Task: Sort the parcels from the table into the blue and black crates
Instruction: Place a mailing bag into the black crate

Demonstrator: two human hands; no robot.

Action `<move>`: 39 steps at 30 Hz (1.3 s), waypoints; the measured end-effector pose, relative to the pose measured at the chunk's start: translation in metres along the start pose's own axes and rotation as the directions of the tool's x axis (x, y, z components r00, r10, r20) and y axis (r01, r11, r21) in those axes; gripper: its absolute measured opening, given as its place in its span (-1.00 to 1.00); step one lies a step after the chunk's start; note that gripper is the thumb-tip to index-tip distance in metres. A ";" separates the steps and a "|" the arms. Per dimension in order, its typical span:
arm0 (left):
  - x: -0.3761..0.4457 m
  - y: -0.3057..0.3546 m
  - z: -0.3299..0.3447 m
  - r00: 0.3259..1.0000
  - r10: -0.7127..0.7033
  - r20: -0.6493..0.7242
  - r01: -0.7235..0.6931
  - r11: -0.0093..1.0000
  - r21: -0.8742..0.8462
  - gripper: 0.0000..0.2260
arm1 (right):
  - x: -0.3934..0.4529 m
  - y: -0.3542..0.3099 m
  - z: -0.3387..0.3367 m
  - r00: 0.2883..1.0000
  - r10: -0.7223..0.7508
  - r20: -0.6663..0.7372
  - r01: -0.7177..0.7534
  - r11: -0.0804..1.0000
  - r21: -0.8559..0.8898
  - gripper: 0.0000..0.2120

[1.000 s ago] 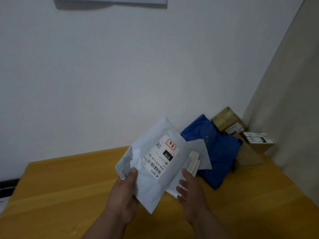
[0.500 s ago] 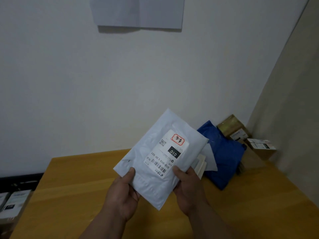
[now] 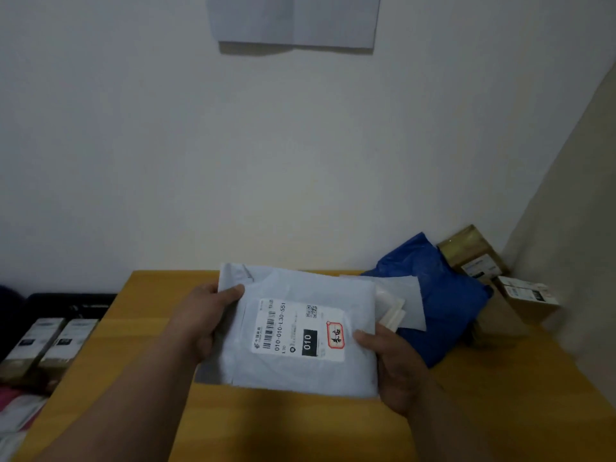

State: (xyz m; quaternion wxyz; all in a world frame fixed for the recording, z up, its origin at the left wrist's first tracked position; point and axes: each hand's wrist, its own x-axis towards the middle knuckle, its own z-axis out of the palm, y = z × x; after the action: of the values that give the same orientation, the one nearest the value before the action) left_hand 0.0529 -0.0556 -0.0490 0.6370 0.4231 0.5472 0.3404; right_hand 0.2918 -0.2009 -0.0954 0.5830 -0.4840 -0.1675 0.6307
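- Left hand [image 3: 203, 323] grips the left edge of the white mailer bag [image 3: 296, 331], thumb on top near the upper corner, fingers hidden beneath; right hand [image 3: 396, 365] pinches the right edge, thumb lying on the face just beside the shipping label [image 3: 300, 330].
- Mailer bag held flat, label up, just above the near middle of the worktop [image 3: 500, 395]; whether its lower edge touches the wood I cannot tell.
- Handling, as a judgement: thin plastic film, light and limp; surface looks slick, so an edge pinch could slide; a slight bulge suggests soft contents, nothing fragile evident; safest hold is two opposite edges as now, or one hand flat beneath the middle.
- Further out on the worktop: blue bag [image 3: 443, 305] at the back right, a grey pouch [image 3: 406, 305] lying on it; brown cardboard boxes [image 3: 473, 258] stacked in the corner.
- Left of the worktop, lower down: two small boxes [image 3: 50, 345] inside a dark container, likely the black crate [image 3: 66, 303]; no blue crate in view.
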 end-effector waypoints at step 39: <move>0.005 -0.114 -0.469 0.715 -0.304 -0.629 -0.030 0.886 -0.463 -0.22 | 0.128 0.291 0.407 0.944 0.321 -0.083 -0.313 0.781 -0.541 -0.40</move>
State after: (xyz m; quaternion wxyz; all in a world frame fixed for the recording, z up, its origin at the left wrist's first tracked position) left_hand -0.4113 -0.0198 -0.1752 0.4916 0.0682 0.6820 0.5371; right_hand -0.1842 -0.0193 -0.1810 0.3050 -0.6470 -0.2607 0.6484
